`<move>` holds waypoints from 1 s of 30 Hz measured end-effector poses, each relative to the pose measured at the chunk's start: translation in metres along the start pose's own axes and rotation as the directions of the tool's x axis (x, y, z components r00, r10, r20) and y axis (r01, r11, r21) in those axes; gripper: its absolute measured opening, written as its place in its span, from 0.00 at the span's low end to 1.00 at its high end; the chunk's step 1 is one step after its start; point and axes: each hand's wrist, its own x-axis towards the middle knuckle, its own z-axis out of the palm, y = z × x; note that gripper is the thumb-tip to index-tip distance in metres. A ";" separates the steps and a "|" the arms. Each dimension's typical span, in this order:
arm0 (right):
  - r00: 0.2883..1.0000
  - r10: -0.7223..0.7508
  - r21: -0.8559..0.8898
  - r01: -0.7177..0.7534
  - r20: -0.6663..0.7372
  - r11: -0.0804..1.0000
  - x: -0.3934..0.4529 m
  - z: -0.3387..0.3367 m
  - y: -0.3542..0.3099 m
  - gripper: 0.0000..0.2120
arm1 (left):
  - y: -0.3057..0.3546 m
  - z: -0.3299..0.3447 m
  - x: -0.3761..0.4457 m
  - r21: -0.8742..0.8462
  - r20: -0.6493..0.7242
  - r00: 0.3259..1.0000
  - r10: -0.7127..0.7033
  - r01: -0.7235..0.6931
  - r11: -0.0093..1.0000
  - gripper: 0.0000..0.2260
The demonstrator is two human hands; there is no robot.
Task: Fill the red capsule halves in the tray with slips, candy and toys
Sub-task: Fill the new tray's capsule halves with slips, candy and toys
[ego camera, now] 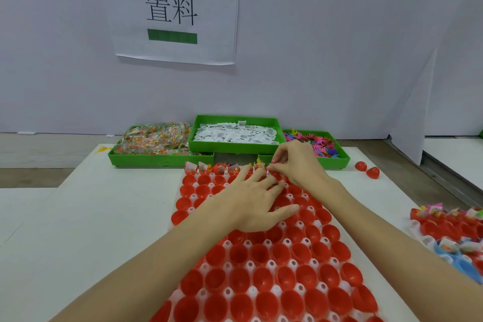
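Left hand (257, 200): lying palm down, fingers spread flat over the tray's far rows, grip holding nothing.
Right hand (296, 162): reaching to the far row, fingertips pinching a small white slip (269, 168).
Tray (282, 287): sitting on the table (104, 217), red capsule halves (264, 277) mostly lying empty; far row filled.
Bins: candy (154, 138), slips, toys (324, 145) behind.

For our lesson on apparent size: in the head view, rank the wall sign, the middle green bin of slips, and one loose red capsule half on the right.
1. Wall sign, largest.
2. Green bin of slips.
3. Loose red capsule half, smallest.
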 end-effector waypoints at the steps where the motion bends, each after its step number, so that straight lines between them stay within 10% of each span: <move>1: 1.000 0.016 0.010 -0.016 -0.001 1.000 0.000 0.000 0.000 0.07 | 0.000 0.000 0.000 -0.005 -0.001 1.000 0.001 -0.001 1.000 0.37; 30: 0.855 0.218 -0.163 -0.158 0.471 0.974 0.031 -0.040 -0.021 0.08 | 0.000 -0.008 -0.001 -0.016 0.083 0.997 0.003 -0.001 1.000 0.37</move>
